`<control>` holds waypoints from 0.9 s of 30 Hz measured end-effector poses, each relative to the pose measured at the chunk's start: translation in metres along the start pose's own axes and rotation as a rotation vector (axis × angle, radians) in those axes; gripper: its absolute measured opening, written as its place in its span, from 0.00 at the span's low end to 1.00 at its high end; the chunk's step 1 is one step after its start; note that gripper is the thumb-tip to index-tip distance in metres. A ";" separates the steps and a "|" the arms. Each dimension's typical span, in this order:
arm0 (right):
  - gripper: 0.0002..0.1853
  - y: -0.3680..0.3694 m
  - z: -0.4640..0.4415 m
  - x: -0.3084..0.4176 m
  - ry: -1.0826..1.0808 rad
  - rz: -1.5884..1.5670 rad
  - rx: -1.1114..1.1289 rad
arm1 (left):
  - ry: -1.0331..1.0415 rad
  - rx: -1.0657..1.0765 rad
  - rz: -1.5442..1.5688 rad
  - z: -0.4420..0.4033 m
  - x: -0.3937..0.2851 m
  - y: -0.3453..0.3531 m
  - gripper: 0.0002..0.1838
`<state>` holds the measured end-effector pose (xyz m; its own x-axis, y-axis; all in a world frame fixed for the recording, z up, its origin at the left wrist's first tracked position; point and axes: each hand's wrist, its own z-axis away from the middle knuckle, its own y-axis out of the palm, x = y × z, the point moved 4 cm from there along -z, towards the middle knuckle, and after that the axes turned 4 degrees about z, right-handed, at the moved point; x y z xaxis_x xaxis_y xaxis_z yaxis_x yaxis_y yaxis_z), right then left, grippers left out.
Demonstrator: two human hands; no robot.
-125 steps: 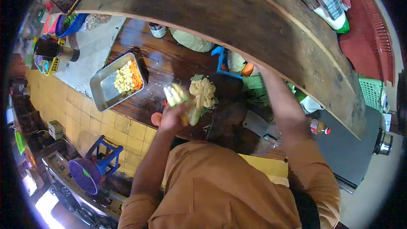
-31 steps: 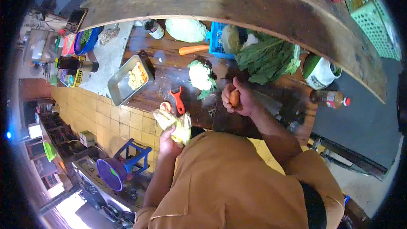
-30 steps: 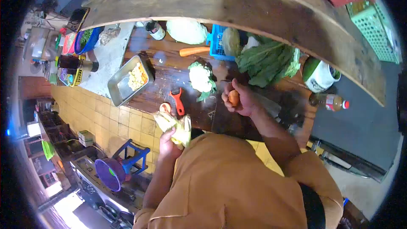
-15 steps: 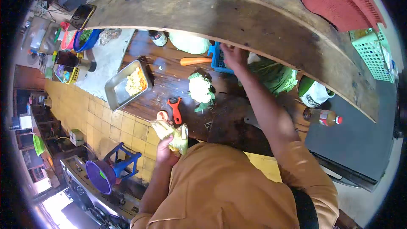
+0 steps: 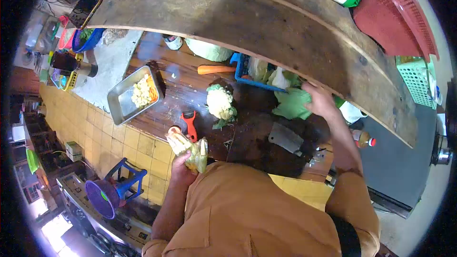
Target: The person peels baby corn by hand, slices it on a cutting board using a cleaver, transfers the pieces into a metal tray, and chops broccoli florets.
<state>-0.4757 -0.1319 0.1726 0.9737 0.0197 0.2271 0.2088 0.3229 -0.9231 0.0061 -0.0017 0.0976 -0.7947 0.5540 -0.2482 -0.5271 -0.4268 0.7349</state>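
My left hand is closed around a clear plastic bag of pale yellow vegetable pieces, low at the table's front edge. My right hand grips green leafy vegetables beside the blue basket, under the shelf edge; some fingers are hidden. Pale leafy pieces and bagged items show inside the basket. A cauliflower sits mid-table, with a carrot behind it. An orange-red peeler lies just beyond the bag. Nearer my right arm is a cleaver on a dark surface.
A metal tray of diced vegetables stands at the left. The wooden shelf overhangs the table's back, above a cabbage and a jar. A bottle stands at the right; a blue stool is on the floor.
My right hand has left the blue basket and moved right and nearer, onto the green leafy vegetables. The cleaver now shows fully. My left hand still holds the bag.
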 end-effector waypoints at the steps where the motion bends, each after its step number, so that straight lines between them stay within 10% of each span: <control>1: 0.32 -0.007 0.012 0.000 -0.029 -0.033 -0.055 | 0.033 0.007 -0.008 -0.002 -0.001 0.002 0.31; 7: 0.26 -0.024 0.034 0.020 -0.159 0.167 0.087 | 0.016 0.010 -0.055 -0.005 -0.003 0.031 0.29; 9: 0.25 -0.023 0.016 0.026 0.086 -0.195 0.221 | 0.007 0.024 -0.077 -0.006 -0.005 0.039 0.28; 16: 0.40 0.048 -0.106 0.047 0.069 0.003 -0.480 | -0.057 0.070 -0.120 -0.008 0.000 0.027 0.28; 27: 0.47 -0.001 -0.095 0.021 0.198 -0.171 -0.232 | -0.005 0.034 -0.013 -0.003 -0.005 0.009 0.30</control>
<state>-0.4465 -0.2219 0.1490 0.9167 -0.2078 0.3413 0.3639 0.0811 -0.9279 0.0041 -0.0105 0.1034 -0.7863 0.5628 -0.2551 -0.5270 -0.3952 0.7524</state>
